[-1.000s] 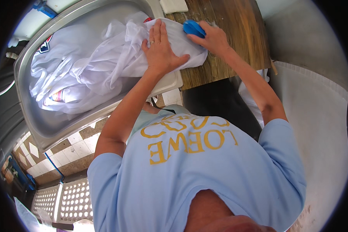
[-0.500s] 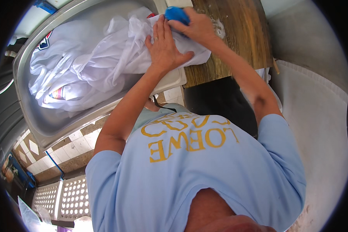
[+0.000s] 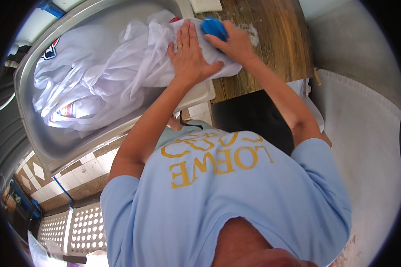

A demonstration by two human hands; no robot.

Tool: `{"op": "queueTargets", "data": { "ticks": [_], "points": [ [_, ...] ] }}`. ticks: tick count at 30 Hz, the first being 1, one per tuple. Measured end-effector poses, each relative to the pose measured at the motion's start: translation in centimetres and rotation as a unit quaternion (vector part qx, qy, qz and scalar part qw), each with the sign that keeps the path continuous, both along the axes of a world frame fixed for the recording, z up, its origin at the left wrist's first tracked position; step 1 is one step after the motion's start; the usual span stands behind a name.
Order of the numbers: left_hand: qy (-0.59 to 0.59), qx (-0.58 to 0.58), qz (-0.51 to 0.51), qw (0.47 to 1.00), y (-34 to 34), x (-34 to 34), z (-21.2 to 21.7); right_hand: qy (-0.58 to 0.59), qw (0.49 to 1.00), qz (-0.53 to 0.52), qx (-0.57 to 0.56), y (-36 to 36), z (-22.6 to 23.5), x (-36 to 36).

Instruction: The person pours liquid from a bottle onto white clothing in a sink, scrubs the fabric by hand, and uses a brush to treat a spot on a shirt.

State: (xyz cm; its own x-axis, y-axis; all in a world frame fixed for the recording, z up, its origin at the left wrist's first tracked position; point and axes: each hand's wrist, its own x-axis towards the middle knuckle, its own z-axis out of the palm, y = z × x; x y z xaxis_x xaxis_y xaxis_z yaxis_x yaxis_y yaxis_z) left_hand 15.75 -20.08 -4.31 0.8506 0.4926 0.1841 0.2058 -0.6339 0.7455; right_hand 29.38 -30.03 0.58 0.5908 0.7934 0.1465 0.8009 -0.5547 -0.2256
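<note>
At top centre, my left hand (image 3: 189,58) presses flat on crumpled white cloth (image 3: 120,75); my right hand (image 3: 234,42) grips a blue scrubbing brush (image 3: 213,27).

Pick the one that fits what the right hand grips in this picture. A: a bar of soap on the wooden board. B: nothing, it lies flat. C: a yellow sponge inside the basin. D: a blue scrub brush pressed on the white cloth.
D: the right hand closes over a blue scrub brush on the white cloth, while the left hand lies flat, pinning the cloth down.
</note>
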Motion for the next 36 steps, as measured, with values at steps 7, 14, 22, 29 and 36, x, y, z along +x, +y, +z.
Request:
{"op": "queueTargets", "data": {
  "ticks": [7, 14, 22, 29, 36],
  "points": [
    [0.003, -0.007, -0.011, 1.000, 0.0, 0.0, 0.2, 0.038, 0.999, -0.011, 0.025, -0.7, 2.7, 1.4],
    [-0.007, 0.005, -0.011, 1.000, 0.2, 0.1, -0.2, -0.020, 0.998, -0.046, -0.035, -3.2, -0.2, 1.7],
    [-0.060, -0.006, -0.044, 0.997, 5.5, 1.8, -0.6, -0.007, 0.991, -0.137, -0.001, -7.9, 2.5, 7.4],
    [0.081, -0.054, -0.028, 0.995, 8.3, 3.4, 1.9, -0.111, 0.977, -0.117, 0.139, -6.7, 1.3, 3.1],
    [-0.078, 0.029, -0.181, 0.980, 10.9, 3.0, 2.4, -0.005, 0.975, -0.027, 0.221, -2.3, -1.5, -1.7]
  ]
}}
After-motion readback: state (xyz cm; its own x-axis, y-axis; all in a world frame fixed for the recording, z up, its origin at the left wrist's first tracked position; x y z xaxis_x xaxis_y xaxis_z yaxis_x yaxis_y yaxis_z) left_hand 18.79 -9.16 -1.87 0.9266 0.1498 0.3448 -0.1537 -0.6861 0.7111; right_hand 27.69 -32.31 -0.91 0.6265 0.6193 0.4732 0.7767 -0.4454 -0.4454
